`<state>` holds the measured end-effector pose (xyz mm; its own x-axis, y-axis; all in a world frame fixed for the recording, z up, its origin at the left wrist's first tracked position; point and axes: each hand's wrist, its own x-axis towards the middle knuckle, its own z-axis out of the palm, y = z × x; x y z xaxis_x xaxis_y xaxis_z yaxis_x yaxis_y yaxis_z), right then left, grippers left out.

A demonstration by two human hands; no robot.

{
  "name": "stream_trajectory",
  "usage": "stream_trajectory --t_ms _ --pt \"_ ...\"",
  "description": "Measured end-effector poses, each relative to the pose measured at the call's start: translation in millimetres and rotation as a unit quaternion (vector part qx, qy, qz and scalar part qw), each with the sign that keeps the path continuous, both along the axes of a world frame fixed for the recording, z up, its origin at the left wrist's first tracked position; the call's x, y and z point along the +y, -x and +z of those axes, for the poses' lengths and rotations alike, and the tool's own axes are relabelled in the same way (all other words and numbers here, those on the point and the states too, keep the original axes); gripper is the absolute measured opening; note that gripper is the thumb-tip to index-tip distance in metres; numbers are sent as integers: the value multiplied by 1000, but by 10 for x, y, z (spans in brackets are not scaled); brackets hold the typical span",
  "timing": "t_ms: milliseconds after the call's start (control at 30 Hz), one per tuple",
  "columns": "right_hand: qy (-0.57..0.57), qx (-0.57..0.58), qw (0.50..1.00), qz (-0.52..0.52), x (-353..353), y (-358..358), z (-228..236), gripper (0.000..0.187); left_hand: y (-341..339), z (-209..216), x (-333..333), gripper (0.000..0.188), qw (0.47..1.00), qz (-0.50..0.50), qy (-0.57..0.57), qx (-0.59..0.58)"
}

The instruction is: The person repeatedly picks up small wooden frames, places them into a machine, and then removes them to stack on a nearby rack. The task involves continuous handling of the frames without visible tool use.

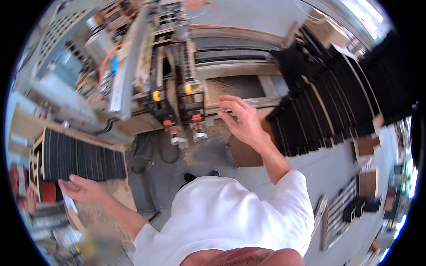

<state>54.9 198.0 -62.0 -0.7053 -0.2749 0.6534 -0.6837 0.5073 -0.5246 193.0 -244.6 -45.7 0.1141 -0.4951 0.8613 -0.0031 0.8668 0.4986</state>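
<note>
My left hand (83, 188) reaches out to the left, fingers loosely apart and nothing visible in them. It is beside the near end of a row of dark thin panels (84, 153), standing on edge. My right hand (244, 120) is raised in front of me, thumb and fingers closed toward each other at the front edge of a wooden-framed machine (242, 68). Whatever lies between those fingertips is too small to make out. Left of this hand are two machine arms with yellow parts (188, 88) and red clamps (196, 118).
Stacks of black panels (319, 106) stand at the right, close to my right forearm. A brown board (244, 150) is below that hand. Sawdust lies on the grey floor (151, 177) under the machine. A slatted rack (339, 213) is at the lower right.
</note>
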Motion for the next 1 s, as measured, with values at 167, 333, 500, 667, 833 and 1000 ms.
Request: stream_trajectory --t_ms 167,333,500,667,833,1000 --pt "-100 143 979 -105 702 -738 1127 30 610 -530 1428 24 913 -346 -162 -144" --pt "-203 188 906 -319 1160 -1263 2021 34 1257 -1163 1992 27 724 -581 -316 -196" --pt "-301 12 835 -460 1814 -943 2437 25 2123 -1329 2002 31 650 -598 -399 -247" --pt "-292 -173 833 -437 1952 -643 2516 11 3276 -1413 1808 30 632 -575 -465 -231" --pt "-238 -168 844 -451 1967 -501 2436 11 4618 -1753 1424 31 577 -558 -565 -191" --pt "-162 -120 822 -533 1594 -523 2527 16 5790 -2129 1347 34 564 -507 -610 -229"
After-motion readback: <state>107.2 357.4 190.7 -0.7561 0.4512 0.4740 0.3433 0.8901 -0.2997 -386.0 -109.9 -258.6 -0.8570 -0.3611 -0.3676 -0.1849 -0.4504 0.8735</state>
